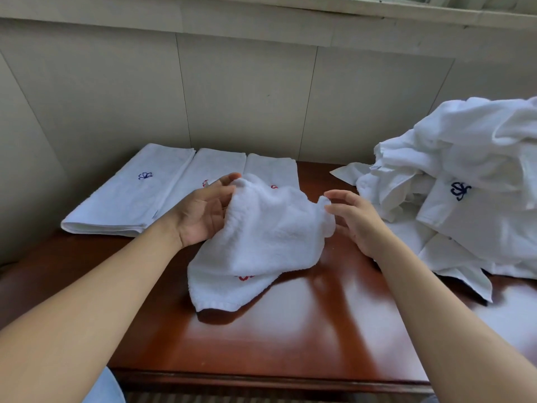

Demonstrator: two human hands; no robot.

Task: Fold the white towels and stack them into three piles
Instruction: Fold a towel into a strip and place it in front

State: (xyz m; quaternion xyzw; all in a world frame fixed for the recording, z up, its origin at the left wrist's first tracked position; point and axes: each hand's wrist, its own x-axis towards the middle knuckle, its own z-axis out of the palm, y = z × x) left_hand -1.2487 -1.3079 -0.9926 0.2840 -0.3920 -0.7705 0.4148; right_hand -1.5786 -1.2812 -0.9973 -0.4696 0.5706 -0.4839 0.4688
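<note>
Now, head view only. Step in hand, by the look of it: opening out one crumpled towel (261, 237) before the first fold. Held up over the middle of the reddish tabletop (305, 324), bunched and rumpled, lower edge drooping onto the wood, a scrap of red stitching showing near that edge. Left hand (203, 210) at the towel's upper left corner, palm turned up, thumb and fingertips closed on the cloth there. Right hand (354, 219) at the upper right corner, fingers loosely curved and spread, fingertips touching or almost touching the cloth; no firm grip visible, so best read as relaxed and not yet holding.

Further back, against the wall: three folded towels (130, 199) lying flat side by side, touching, each apparently just one towel deep, so three piles barely started. Blue emblem on the leftmost, red marks partly hidden on the other two. Off to the right: a big heap of unfolded towels (465, 184), well apart from the folded ones, spilling onto the tabletop. Most of the job left, judging by that heap.

Next move calls for a proper pinch on the right corner, then pulling both corners apart to spread the cloth flat before folding.
</note>
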